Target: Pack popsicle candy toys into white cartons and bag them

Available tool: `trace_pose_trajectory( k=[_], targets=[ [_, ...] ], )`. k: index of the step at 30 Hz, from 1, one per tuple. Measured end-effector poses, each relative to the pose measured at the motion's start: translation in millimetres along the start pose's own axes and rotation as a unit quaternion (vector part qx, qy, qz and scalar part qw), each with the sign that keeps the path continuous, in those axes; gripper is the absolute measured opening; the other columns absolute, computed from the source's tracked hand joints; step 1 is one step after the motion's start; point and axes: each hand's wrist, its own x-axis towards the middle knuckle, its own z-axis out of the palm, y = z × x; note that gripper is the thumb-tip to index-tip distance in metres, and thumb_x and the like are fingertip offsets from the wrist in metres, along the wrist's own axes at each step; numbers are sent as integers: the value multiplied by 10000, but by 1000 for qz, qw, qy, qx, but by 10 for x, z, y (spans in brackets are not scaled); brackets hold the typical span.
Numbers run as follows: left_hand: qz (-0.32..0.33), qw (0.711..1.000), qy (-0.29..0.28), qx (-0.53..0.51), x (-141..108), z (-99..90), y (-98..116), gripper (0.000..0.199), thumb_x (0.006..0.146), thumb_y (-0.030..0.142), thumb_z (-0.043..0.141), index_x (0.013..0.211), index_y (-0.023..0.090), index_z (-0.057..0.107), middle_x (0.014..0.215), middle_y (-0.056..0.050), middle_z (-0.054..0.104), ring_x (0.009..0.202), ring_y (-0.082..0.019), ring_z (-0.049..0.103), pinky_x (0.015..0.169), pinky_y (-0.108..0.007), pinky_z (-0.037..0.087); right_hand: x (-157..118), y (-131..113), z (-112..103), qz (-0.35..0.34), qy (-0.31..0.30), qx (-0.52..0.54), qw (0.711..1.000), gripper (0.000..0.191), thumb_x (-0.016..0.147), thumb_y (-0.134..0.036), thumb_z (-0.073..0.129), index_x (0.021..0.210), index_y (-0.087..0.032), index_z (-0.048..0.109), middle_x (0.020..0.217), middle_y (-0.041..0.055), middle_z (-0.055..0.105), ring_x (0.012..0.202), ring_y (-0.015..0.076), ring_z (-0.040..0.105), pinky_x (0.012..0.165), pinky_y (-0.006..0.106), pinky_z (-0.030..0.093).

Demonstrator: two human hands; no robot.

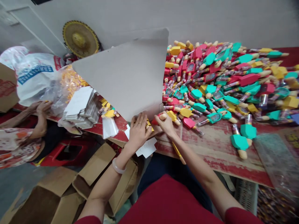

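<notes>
My left hand lies palm down at the table's front edge, its fingers stretched out. Yellow plastic shows beside its fingertips, and a white cut-out card pokes out below. Close by, my right hand is closed around a red plastic toy with a beige knob end; most of the toy is hidden by the fingers. Just beyond both hands rises a large grey cardboard sheet. Right of it spreads a heap of red, green and yellow plastic toys with clear tubes and beige ends.
Stacked white cards and clear bags lie on the left of the worn red table. Another person's hands are farther left, near white sacks. Open cardboard boxes stand on the floor. A plastic sheet overhangs the right edge.
</notes>
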Motion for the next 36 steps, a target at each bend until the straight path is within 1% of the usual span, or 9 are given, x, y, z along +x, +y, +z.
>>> trace_pose_trajectory(
  k=[3,8,15,18,22,27,30,33,36],
  targets=[
    [15,1000,6,24,-7,2,3,563,1011,366,435,1489,76,505,1596,-197,450,1518,-315,409,1268,-549,273,89,1,28,16,6,-49,999,327,917,-538,590,797,-236,621,825,52,724,819,234,672,767,328,496],
    [24,999,28,23,-19,48,-10,549,1014,371,443,1482,95,519,1584,-187,469,1499,-309,441,1262,-554,285,232,-33,120,-22,19,-156,987,382,975,-517,577,772,-203,656,861,93,727,835,229,671,785,308,453],
    [35,998,46,4,-15,99,-38,540,1011,356,451,1463,74,539,1560,-204,491,1483,-316,463,1254,-573,291,261,-202,421,5,26,-256,966,447,1045,-535,475,1056,-144,691,1051,129,708,871,216,671,661,277,393],
    [39,998,45,0,-10,91,-61,532,1003,347,467,1459,85,547,1555,-198,500,1476,-313,474,1245,-566,313,213,-188,402,-6,12,-265,964,444,1051,-527,473,1057,-141,693,1045,128,707,863,211,669,637,270,387],
    [40,998,48,-2,-2,90,-81,517,1001,345,474,1448,102,561,1547,-187,515,1470,-309,483,1237,-571,330,140,-63,282,6,37,-262,964,414,1075,-463,440,1023,-139,693,1011,142,713,911,225,674,725,278,449],
    [41,998,44,-10,44,77,-57,489,989,330,478,1415,125,601,1514,-150,566,1470,-316,482,1232,-573,342,122,-179,383,-37,-89,-285,954,431,1086,-480,384,1150,-154,659,1163,170,692,1032,236,685,764,260,480],
    [41,998,44,-15,53,49,-62,475,983,323,483,1389,121,627,1465,-144,615,1460,-330,492,1213,-574,370,133,-333,428,9,-132,-288,948,459,1087,-476,358,1229,-127,620,1194,197,688,1031,250,704,793,281,501],
    [36,998,42,-18,45,9,-80,480,987,350,494,1390,129,629,1472,-149,610,1454,-341,496,1201,-581,383,100,-306,179,6,-129,-260,957,485,1059,-525,412,1289,-134,583,1180,185,709,1043,273,708,849,328,514],
    [17,999,38,-16,67,-57,-35,500,1001,386,493,1418,135,609,1525,-149,561,1477,-342,463,1208,-565,380,24,-2,-327,24,-56,-244,968,480,1055,-506,427,1380,-166,522,1266,177,688,1124,288,680,907,354,509]
  ],
)
